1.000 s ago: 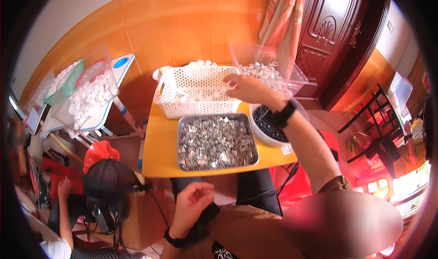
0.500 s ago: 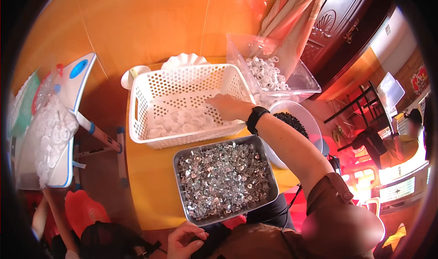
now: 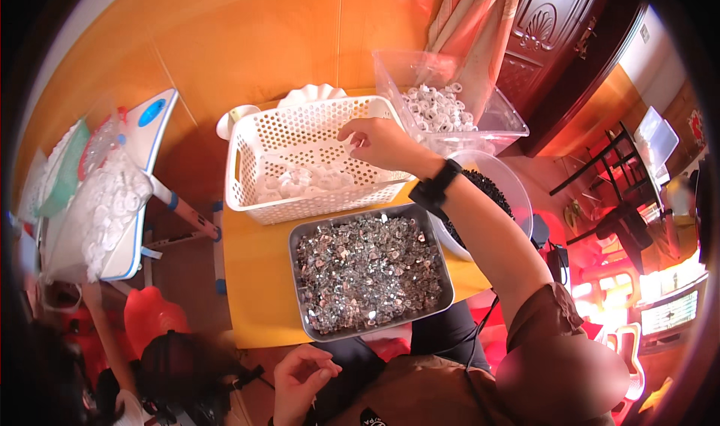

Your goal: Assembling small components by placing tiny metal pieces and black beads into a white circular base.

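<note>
Right hand [image 3: 384,144] palm-down over white basket [image 3: 322,203], fingers loosely parted. Left hand [image 3: 300,379] half-curled near metal tray [image 3: 295,272]; can't tell if pinching.

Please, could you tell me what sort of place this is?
Probably a room in a home, perhaps serving as a small workspace: a metal tray of small shiny pieces stands on a yellow table, near a curtain and a dark carved door.

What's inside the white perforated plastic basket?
Small white pieces lie loose in the white perforated plastic basket, mostly toward the near side. Hidden: the bottom beneath them, part of the right side behind the bare right hand, and anything low behind the near wall.
</note>
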Demonstrator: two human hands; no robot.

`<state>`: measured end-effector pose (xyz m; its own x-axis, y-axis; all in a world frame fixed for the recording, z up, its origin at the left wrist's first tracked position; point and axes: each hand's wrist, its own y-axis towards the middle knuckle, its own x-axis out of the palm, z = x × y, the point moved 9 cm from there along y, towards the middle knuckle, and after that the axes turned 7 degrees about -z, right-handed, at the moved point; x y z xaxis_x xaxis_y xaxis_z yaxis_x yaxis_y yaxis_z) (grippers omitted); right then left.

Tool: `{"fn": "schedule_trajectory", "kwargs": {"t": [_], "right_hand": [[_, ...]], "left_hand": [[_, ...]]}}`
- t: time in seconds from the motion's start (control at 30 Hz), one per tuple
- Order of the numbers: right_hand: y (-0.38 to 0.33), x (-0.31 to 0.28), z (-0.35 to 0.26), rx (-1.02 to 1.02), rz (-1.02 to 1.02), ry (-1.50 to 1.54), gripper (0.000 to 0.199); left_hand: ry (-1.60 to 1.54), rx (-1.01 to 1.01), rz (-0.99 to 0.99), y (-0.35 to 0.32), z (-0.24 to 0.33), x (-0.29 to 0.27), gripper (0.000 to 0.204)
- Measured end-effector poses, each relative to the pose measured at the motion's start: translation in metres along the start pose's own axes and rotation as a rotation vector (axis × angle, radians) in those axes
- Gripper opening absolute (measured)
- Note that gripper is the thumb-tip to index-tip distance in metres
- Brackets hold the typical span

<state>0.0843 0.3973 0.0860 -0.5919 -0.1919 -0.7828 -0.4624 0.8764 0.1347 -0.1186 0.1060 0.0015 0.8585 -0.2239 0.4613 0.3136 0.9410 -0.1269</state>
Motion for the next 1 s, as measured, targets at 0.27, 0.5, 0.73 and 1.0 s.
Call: {"fn": "schedule_trajectory", "kwargs": {"t": [0.27, 0.5, 0.73, 1.0], "right_hand": [[-0.174, 0.008, -0.119, -0.064, -0.251, 1.403, 0.028], [-0.28, 0.05, -0.13, -0.218, -0.285, 1.707, 0.032], [-0.306, 0.049, -0.106, -0.298, 0.056, 1.436, 0.03], [-0.285, 0.026, -0.107, -0.3, 0.261, 0.686, 0.03]], "left_hand": [[0.058, 0.093, -0.029, -0.01, 0.015, 0.059, 0.024], [0.359, 0.432, -0.171, -0.02, 0.049, 0.149, 0.044], [0.597, 0.408, -0.218, -0.014, 0.028, 0.16, 0.041], [0.41, 0.235, -0.176, 0.011, 0.022, 0.128, 0.037]]}}
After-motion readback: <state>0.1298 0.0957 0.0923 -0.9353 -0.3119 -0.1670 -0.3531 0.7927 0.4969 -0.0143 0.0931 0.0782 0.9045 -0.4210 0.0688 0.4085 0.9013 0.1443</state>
